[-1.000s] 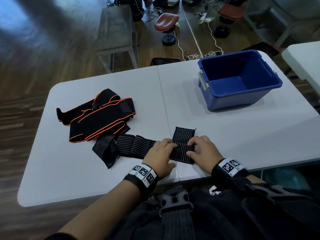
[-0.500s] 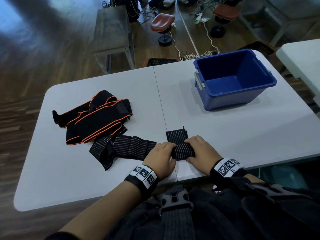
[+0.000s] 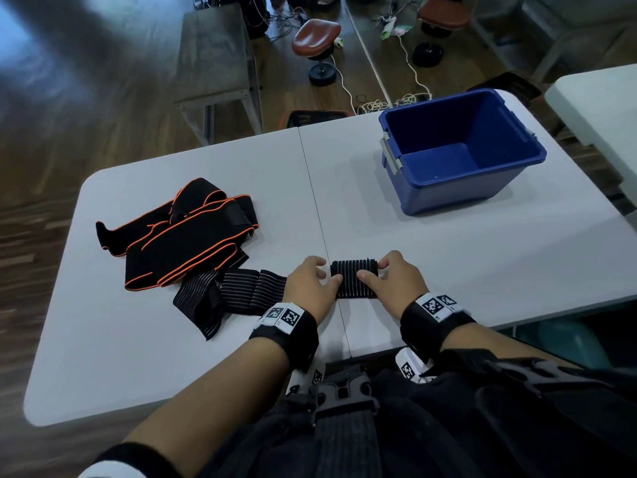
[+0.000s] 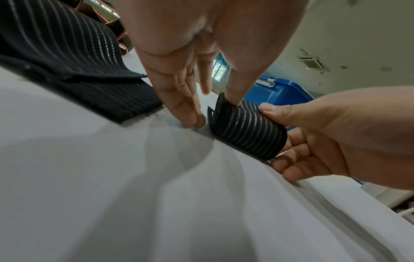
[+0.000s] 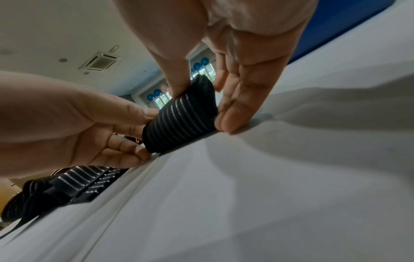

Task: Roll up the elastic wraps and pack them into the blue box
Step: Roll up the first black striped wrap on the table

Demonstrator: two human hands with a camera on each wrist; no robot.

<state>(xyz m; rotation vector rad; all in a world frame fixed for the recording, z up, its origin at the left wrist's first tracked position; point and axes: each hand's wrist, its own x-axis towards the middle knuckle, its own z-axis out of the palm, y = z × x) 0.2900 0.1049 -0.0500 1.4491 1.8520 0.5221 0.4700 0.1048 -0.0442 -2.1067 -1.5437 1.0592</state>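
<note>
Showing layered roll [image 4: 245,132] end pinched by hands, wrist views only.

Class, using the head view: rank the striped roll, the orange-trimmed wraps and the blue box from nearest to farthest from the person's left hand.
1. striped roll: pinched by the left hand, on its right side.
2. orange-trimmed wraps: piled to the left and farther back.
3. blue box: far right of the table.
</note>
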